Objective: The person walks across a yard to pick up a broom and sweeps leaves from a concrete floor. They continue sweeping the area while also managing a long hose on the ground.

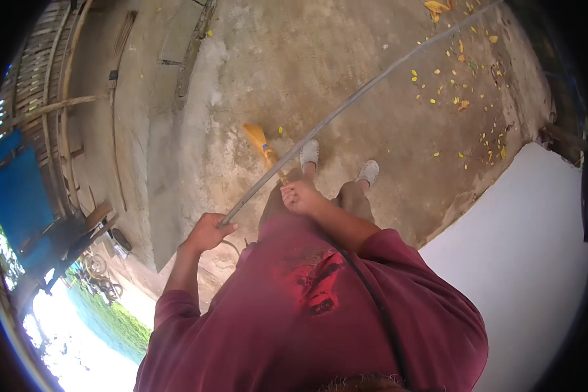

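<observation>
Clock directions taken from frame centre, 12 at the top. Left hand (209, 232) at 8 o'clock: closed around the near end of a long grey pole (346, 103), thumb laid along it. Pole runs out toward 1–2 o'clock, up to the frame edge. Right hand (300, 196) almost dead centre: curled into a fist on the handle of a small yellow broom (256, 136), bristles pointing to 11 o'clock. Pole crosses over the broom's handle in this view (can't tell if the two touch).

Two light shoes (310, 152) on the bare concrete ground (255, 72), one just past 12, the other between 2 and 3. Maroon shirt (274, 326) fills 6 o'clock, dark strap (372, 294) running down across it. Yellow leaves (464, 104) scattered at 2. White surface (516, 261) between 3 and 4. Over at 9, blue panel (21, 196); slatted wall (36, 65) at 10; a bicycle (97, 264), small and distorted by the lens, at 8, well beyond the left hand.
</observation>
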`<state>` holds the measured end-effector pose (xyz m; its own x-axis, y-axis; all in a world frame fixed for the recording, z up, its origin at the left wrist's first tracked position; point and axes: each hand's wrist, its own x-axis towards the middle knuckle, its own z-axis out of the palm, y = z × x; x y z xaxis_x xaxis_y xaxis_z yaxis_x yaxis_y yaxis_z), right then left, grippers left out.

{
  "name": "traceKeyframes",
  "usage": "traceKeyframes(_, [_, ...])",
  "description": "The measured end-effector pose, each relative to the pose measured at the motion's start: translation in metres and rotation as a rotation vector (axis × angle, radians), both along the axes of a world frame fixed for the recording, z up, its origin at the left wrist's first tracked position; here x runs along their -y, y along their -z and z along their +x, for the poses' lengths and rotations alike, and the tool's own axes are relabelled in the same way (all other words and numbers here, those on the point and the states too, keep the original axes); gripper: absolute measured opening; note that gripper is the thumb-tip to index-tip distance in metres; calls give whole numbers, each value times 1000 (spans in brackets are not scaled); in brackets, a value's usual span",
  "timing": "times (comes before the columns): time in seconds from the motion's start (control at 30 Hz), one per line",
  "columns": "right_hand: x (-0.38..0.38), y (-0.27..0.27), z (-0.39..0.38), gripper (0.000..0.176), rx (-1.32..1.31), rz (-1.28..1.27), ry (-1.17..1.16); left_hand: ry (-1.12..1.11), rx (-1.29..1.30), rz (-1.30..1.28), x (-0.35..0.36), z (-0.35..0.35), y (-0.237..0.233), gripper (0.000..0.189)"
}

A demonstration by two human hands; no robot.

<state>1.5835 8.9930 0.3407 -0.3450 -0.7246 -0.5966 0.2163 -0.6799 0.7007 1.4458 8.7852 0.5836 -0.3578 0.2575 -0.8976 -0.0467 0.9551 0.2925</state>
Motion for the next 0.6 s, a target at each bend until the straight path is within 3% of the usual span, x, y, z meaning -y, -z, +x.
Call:
traceKeyframes(0.03, [12, 18, -15, 23, 51, 88, -52, -9, -15, 15, 7, -2, -4, 41])
traceKeyframes(0.13, [8, 50, -31, 21, 5, 256, 101, -28, -31, 50, 22, -18, -9, 43])
traceKeyframes(0.17, [-19, 57, -24, 18, -61, 202, 234, -42, -26, 70, 26, -17, -10, 44])
traceKeyframes(0.27, [-100, 22, -13, 10, 52, 577, 287, -79, 23, 90, 25, -22, 3, 43])
traceKeyframes(0.33, [-149, 6, 7, 9, -42, 863, 269, -40, 61, 92, 11, -30, 7, 41])
traceKeyframes(0.43, [-207, -58, 25, 10, 66, 1175, -16, 30, 111, 155, -21, -44, 18, 34])
traceKeyframes(0.6, [-204, -143, 46, 11, 33, 995, -32, -19, 222, 348, -98, -60, 24, 26])
